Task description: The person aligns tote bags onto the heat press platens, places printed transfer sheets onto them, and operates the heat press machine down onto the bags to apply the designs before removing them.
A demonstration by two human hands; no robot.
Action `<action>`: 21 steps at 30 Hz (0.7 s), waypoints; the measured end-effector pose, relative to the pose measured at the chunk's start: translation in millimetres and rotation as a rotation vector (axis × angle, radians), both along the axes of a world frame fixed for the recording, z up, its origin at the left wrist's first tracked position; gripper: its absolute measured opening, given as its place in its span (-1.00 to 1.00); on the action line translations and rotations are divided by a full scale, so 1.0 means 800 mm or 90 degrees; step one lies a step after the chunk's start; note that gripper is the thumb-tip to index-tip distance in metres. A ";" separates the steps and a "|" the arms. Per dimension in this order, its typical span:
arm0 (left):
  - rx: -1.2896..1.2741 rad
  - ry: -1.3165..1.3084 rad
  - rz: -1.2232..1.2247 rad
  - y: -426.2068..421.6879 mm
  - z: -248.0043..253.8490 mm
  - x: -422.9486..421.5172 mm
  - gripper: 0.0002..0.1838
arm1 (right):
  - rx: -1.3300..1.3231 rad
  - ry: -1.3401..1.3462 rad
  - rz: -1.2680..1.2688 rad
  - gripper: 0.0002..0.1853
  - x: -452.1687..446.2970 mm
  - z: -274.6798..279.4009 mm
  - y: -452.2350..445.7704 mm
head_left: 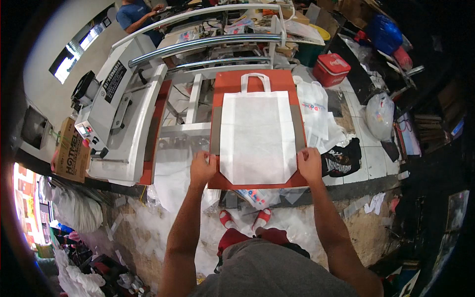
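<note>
The heat press (pixel 126 106) stands left of the red board (pixel 214 171). Flat on the board lies the white bag (pixel 257 136), its handle pointing away from the person. Smallest, the left hand (pixel 203 167) and right hand (pixel 309 163) curl at the board's opposite edges; I cannot tell whether they grip.

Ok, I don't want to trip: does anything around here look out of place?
Yes: a black printed cloth lies crumpled on the white tiles, and a crumpled white scrap lies on the brown floor; both look dropped.
</note>
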State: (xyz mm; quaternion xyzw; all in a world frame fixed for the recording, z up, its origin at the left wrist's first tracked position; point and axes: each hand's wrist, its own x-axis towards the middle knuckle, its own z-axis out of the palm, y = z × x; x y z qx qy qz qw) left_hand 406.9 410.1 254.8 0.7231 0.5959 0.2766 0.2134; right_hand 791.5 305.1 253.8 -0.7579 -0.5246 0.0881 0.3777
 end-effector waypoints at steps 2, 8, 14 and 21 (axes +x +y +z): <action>0.108 0.052 -0.053 0.031 0.021 0.017 -0.69 | 0.109 -0.111 0.092 -0.81 -0.019 0.018 0.046; 0.131 0.128 -0.260 0.074 0.015 0.158 -0.46 | -0.010 -0.161 0.301 -0.52 -0.088 0.005 0.175; 0.035 0.313 -0.195 0.061 -0.010 0.138 -0.31 | -0.098 -0.240 0.266 -0.41 -0.067 -0.021 0.126; 0.048 0.370 -0.075 0.068 -0.010 0.076 -0.32 | -0.088 -0.380 0.135 -0.45 -0.012 -0.023 0.074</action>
